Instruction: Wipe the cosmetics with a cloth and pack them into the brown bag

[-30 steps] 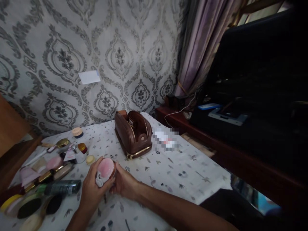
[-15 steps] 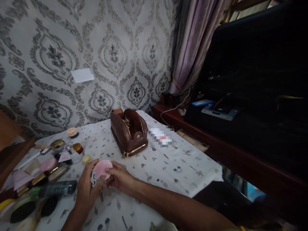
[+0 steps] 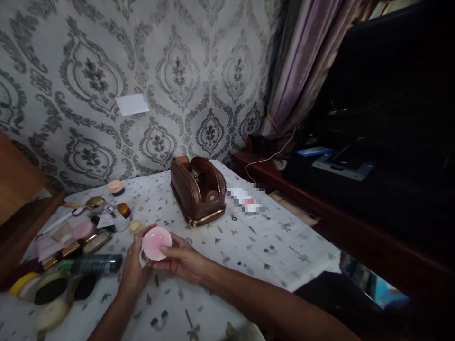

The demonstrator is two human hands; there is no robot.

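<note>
A round pink item (image 3: 157, 243) with a glossy top is held between both hands above the patterned cloth. My left hand (image 3: 137, 258) grips its left side, with something white, too small to make out, under its edge. From the right, my right hand (image 3: 185, 258) holds it, the thumb lying on the pink top. Beyond the hands stands a brown bag (image 3: 197, 192) with its top unzipped and its inside partly showing. A small yellow round piece (image 3: 135, 226) lies just past my left hand.
Cosmetics crowd the left side, among them a dark tube (image 3: 96, 264), a pink round item (image 3: 84, 229) and a jar (image 3: 115, 187). A reddish-brown ledge (image 3: 259, 166) and a large black object (image 3: 391, 104) stand at the right.
The pink item has turned to face the camera more fully, and the white part beside it is now mostly hidden. The whole view has shifted slightly.
</note>
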